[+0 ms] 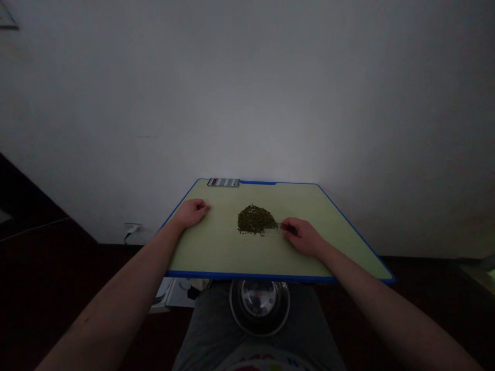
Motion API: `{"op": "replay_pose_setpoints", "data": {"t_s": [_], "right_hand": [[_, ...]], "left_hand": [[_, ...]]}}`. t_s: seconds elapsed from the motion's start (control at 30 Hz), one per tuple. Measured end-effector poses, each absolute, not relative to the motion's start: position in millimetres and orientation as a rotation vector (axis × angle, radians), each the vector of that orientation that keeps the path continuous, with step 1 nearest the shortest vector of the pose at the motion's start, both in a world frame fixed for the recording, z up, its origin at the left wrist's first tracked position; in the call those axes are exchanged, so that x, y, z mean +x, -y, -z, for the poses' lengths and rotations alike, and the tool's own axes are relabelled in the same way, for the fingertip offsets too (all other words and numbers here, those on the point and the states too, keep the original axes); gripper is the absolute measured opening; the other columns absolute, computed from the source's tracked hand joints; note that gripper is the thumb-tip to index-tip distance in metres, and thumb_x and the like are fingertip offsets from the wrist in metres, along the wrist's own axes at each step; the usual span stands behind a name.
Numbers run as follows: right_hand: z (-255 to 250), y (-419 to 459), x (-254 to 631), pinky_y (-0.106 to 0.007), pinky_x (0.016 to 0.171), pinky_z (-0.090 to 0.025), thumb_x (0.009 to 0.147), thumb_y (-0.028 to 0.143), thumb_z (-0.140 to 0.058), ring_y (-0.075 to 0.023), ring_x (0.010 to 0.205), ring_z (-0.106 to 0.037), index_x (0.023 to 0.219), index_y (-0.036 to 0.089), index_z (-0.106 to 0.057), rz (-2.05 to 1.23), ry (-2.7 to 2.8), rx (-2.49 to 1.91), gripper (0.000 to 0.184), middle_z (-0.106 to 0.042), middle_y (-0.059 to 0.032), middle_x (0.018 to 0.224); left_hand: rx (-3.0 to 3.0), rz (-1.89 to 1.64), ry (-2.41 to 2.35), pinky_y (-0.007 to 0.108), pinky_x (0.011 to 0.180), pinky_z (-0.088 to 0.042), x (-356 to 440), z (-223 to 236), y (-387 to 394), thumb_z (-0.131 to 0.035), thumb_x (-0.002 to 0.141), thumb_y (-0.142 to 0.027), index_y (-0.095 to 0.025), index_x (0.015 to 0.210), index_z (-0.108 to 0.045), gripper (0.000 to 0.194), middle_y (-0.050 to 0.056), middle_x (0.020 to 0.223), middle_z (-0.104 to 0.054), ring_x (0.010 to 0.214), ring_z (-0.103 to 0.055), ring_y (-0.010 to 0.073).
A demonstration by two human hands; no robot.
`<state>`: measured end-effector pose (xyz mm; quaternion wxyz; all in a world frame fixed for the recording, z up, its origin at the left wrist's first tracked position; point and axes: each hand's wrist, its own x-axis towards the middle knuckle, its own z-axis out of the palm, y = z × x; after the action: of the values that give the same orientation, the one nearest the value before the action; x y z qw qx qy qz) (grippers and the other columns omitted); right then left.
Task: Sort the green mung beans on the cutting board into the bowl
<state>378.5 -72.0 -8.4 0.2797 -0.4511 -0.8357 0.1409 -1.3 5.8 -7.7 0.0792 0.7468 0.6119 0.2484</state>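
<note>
Grains, small and greenish-brown, lie in a loose pile (253,220) near the middle of the pale worktop (216,252), with a few strays scattered along its near edge; the picture is too dim and the grains too small to say exactly what they are. The right hand (303,237) rests just beside the pile's right side, fingers curled toward the thumb, with a dark gap between them. Faint greyish streaks run from the pile toward those fingertips, too blurred to tell whether they are a thin object or grains in motion, so whether this hand grips anything cannot be told. The left hand (193,212) lies near the worktop's left edge, apart from the pile, fingers bent inward; their undersides are hidden, so its grip cannot be told either. A phone (223,182) lies flat at the far edge, its screen lit but unreadable. Below the near edge, a metal bowl (259,324) sits on the person's lap, its far rim covered by the worktop. Pale items (181,293) under the left side are mostly hidden by the forearm and worktop, and a frame (5,19) at upper left is cut off.
</note>
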Motion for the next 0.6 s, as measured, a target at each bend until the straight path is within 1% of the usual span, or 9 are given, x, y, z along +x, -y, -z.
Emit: {"op": "replay_pose_setpoints", "data": {"t_s": [0.4,0.6], "right_hand": [[6.5,77.2,378.9,-0.023,0.058,-0.038,0.072,0.014,-0.049,-0.0126,0.063,-0.051,0.083,0.017,-0.056,-0.456,2.249,-1.21,0.013,-0.058,-0.0008,0.071],[4.1,83.3,376.7,-0.023,0.059,-0.038,0.071,0.014,-0.05,-0.0121,0.063,-0.05,0.084,0.017,-0.057,-0.519,2.289,-1.163,0.015,-0.058,-0.0013,0.073]], "left_hand": [[2.238,-0.737,-1.842,0.024,0.049,-0.027,-2.6,10.6,-8.3,-0.041,0.073,-0.05,-0.017,0.059,-0.053,0.038,-0.001,0.051,-0.048,0.051,-0.042,0.0115],[2.216,-0.75,-1.832,0.024,0.049,-0.027,-2.6,10.7,-7.8,-0.041,0.073,-0.051,-0.017,0.06,-0.053,0.038,-0.001,0.051,-0.048,0.05,-0.042,0.0114]]}}
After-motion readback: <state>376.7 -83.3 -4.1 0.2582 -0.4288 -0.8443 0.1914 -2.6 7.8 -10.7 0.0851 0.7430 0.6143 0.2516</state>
